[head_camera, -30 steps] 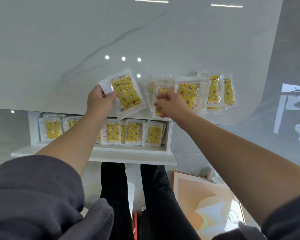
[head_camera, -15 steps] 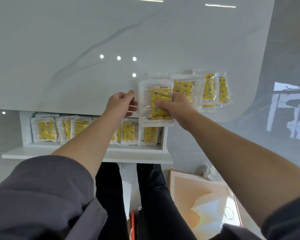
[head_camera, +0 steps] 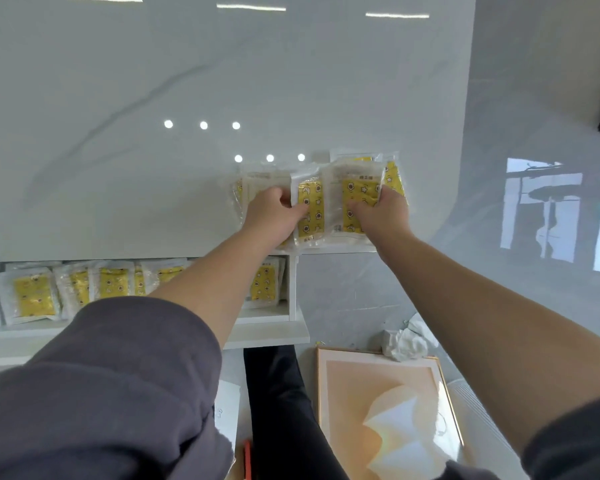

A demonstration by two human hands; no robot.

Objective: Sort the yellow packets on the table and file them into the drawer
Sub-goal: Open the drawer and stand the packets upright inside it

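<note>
Several yellow packets in clear wrappers lie bunched on the white marble table (head_camera: 153, 150) near its front edge. My left hand (head_camera: 274, 216) grips the left part of the bunch, its thumb on a middle packet (head_camera: 311, 211). My right hand (head_camera: 381, 216) grips a packet (head_camera: 359, 195) on the right side, with more packets (head_camera: 394, 174) behind it. Below the table edge the open white drawer (head_camera: 267, 336) holds a row of filed yellow packets (head_camera: 111, 282); my left forearm hides part of that row.
A framed orange picture (head_camera: 385, 410) lies on the floor at the lower right, with crumpled white paper (head_camera: 404, 342) behind it. My dark-trousered leg (head_camera: 284, 410) stands below the drawer. The table's right edge curves at about (head_camera: 465, 133).
My left hand went from beside the packets onto the bunch. Both hands have pushed the spread packets together into one overlapping stack near the table edge. The camera shifted left.
</note>
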